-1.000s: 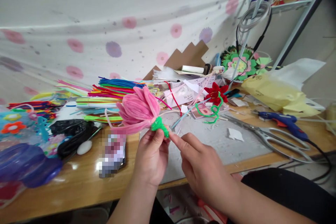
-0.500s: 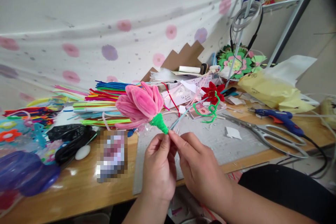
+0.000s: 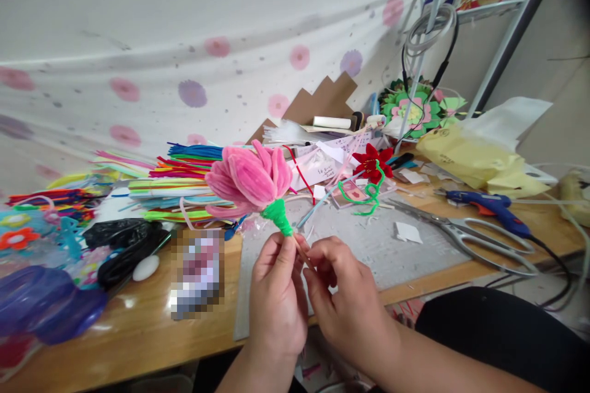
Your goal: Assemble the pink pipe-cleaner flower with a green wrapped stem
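Note:
A pink pipe-cleaner flower [image 3: 251, 175] with a green wrapped base [image 3: 277, 216] is held up over the table's front, its head tilted to the left. My left hand [image 3: 279, 295] pinches it just under the green wrap, between thumb and fingers. A thin brownish stem [image 3: 303, 253] slants down from there to the right. Around that stem's lower part, the fingers of my right hand [image 3: 348, 295] are bent and closed. The stem's lower end is hidden by the hands.
A grey cutting mat [image 3: 415, 258] lies beneath, with large scissors [image 3: 488, 239] on its right. Beyond are a blue glue gun [image 3: 493, 206] and a red flower [image 3: 373, 163] with green pipe cleaner. Bundled pipe cleaners [image 3: 184, 187] and a purple bag [image 3: 46, 304] occupy the left.
My right hand has slid from the green base down along the stem, uncovering the brownish part. The flower has turned slightly more upright.

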Demonstrator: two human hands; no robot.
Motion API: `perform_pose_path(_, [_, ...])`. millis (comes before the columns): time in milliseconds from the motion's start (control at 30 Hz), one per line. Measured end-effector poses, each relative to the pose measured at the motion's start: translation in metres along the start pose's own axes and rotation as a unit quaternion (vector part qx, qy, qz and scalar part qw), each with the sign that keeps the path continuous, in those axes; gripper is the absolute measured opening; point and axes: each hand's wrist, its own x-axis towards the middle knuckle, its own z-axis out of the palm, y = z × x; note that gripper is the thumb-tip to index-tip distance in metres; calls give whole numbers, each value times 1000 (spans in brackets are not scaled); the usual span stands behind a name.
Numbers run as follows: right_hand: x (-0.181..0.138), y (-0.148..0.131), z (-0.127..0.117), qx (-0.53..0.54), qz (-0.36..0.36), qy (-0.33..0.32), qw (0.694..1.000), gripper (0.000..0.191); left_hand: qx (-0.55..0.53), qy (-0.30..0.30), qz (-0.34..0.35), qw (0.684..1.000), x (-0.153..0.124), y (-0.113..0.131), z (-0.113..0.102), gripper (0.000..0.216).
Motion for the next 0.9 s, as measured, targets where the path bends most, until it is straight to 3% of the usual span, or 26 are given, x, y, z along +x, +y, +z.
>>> perform_pose_path(367, [-8,1,5,133,18,26,991,22,66,-30,43,996,-3,2,0,26])
perform_pose_path(567, [5,11,-10,192,113,41,974,20,115,-39,102,987,2,5,-6,21])
perform_pose_path(700, [17,17,-19,285,165,21,944,21,162,-59,96,980,1,6,-11,21])
perform_pose_path(833, [25,14,-21,400,218,3,890,25,276,-60,171,944,-2,6,-15,22])
perform_pose_path(900, [27,11,-20,424,220,3,879,24,325,-59,203,922,-3,6,-16,22])
